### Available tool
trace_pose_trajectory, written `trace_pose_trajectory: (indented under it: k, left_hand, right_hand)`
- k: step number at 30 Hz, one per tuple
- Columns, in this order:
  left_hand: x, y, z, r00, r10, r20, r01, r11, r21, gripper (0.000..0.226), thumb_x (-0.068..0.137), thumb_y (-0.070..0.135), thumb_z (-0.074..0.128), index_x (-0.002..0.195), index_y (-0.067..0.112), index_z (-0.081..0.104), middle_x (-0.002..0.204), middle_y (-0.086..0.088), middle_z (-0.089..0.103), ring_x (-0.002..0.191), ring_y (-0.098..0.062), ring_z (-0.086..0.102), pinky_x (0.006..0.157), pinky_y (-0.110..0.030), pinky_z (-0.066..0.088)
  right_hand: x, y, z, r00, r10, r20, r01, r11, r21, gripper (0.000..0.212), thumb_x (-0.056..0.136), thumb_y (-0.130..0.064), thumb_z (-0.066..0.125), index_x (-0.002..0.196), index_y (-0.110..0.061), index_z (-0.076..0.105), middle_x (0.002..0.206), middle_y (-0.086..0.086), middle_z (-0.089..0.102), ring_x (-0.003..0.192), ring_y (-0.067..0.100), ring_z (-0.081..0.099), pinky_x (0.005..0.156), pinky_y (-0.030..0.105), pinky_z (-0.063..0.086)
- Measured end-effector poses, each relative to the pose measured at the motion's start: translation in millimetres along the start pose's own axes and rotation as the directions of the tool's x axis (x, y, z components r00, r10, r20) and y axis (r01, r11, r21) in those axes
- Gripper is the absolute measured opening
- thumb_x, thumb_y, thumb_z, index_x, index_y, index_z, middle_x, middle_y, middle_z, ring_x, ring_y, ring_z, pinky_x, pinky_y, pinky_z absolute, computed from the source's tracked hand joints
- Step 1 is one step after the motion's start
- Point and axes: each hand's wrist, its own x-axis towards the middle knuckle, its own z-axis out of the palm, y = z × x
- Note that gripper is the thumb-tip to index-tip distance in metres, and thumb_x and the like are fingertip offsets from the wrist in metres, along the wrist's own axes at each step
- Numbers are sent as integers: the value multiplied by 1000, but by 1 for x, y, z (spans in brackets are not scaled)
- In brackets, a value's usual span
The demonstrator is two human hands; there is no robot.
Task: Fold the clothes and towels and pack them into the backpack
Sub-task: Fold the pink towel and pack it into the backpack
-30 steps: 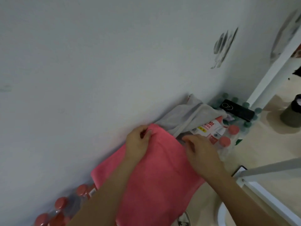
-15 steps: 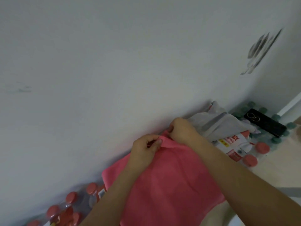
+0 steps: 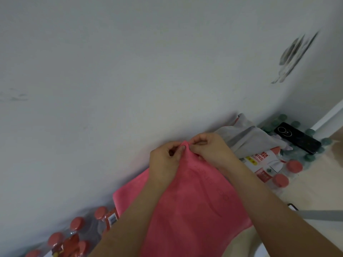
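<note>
Hands meet at the top of the pink towel (image 3: 194, 201). Left hand (image 3: 164, 162) pinches the towel's upper edge between thumb and curled fingers. Right hand (image 3: 211, 151) pinches the same edge just beside it, so the 2 hands are nearly touching. Edge is bunched into a small peak between the 2 pinches, close to the wall (image 3: 130, 71). Both forearms lie over the cloth.

From the pinch the towel spreads out toward the camera, with 1 corner out to the left near the wall base and its right side over the floor (image 3: 319, 182). Cannot tell what it rests on underneath.

Grey garment (image 3: 248, 140) lies crumpled just right of the right hand, against the wall and draped over a bottle pack (image 3: 259, 160) with a white and red label and 2 red caps showing. Beyond that, in the corner, are green-capped bottles (image 3: 283, 117) with a black phone (image 3: 297, 138) lying across them, camera side up.

Left of the towel, low along the wall, sit more red-capped bottles (image 3: 76, 224) in clear wrap. Dark smudge (image 3: 295, 54) marks the wall high on the right.
</note>
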Motion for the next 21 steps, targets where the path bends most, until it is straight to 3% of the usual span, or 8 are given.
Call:
trace_pose_trajectory:
  k: [3, 7, 10, 13, 17, 19, 21]
  left_hand:
    - [-1, 0, 2, 999, 12, -40, -11, 1000, 23, 6, 85, 22, 68, 88, 23, 74, 67, 27, 59, 70, 13, 56, 65, -3, 39]
    - [-4, 3, 3, 999, 6, -51, -6, 1000, -2, 6, 84, 20, 68, 86, 24, 72, 69, 21, 63, 71, 3, 59, 66, -12, 45]
    - [-5, 6, -1, 999, 17, -31, -15, 999, 43, 3, 85, 26, 67, 84, 25, 70, 71, 20, 62, 70, 2, 58, 68, -17, 45]
    - [-12, -5, -22, 992, 27, 122, -57, 969, 242, 14, 85, 36, 64, 86, 23, 69, 68, 16, 60, 67, -3, 55, 63, -21, 37]
    - [-34, -49, -77, 948, -141, 287, -85, 755, 650, 33, 80, 50, 56, 89, 20, 67, 88, -3, 70, 84, -24, 64, 67, -32, 41]
    - [-49, -70, -105, 936, -223, 274, -49, 686, 726, 35, 80, 52, 55, 92, 22, 68, 93, -3, 70, 90, -24, 64, 71, -32, 44]
    - [-64, -82, -127, 957, -182, 225, -20, 735, 678, 37, 80, 54, 54, 93, 23, 71, 90, -1, 69, 87, -23, 64, 71, -29, 44]
  right_hand:
    - [-2, -1, 2, 999, -19, -34, 18, 999, -29, 6, 85, -9, 65, 86, -7, 70, 66, -2, 66, 52, -1, 54, 53, 15, 43]
    - [-7, -1, 4, 998, -54, -37, 55, 998, 11, 10, 81, -15, 74, 89, -10, 71, 81, 5, 73, 72, 11, 68, 69, 21, 54]
    - [-7, -3, 5, 994, -76, -82, 73, 997, -36, 7, 79, -10, 74, 85, -14, 72, 81, 5, 73, 73, 11, 68, 67, 18, 52]
    - [-5, -6, 1, 986, -107, -131, 96, 992, -82, 18, 80, -5, 70, 72, -21, 69, 71, -2, 70, 59, 1, 61, 59, 15, 48]
    - [-4, -11, -9, 983, -56, -172, 66, 996, 51, 25, 82, 5, 64, 72, -17, 65, 71, 2, 63, 58, 9, 58, 61, 28, 56]
    - [-3, -15, -13, 978, -69, -198, 85, 994, 71, 26, 83, 9, 61, 74, -16, 63, 70, 4, 61, 59, 12, 58, 59, 25, 56]
    - [-3, -18, -14, 970, -120, -212, 125, 992, 13, 28, 82, 10, 61, 74, -17, 62, 68, 4, 62, 58, 13, 58, 61, 29, 53]
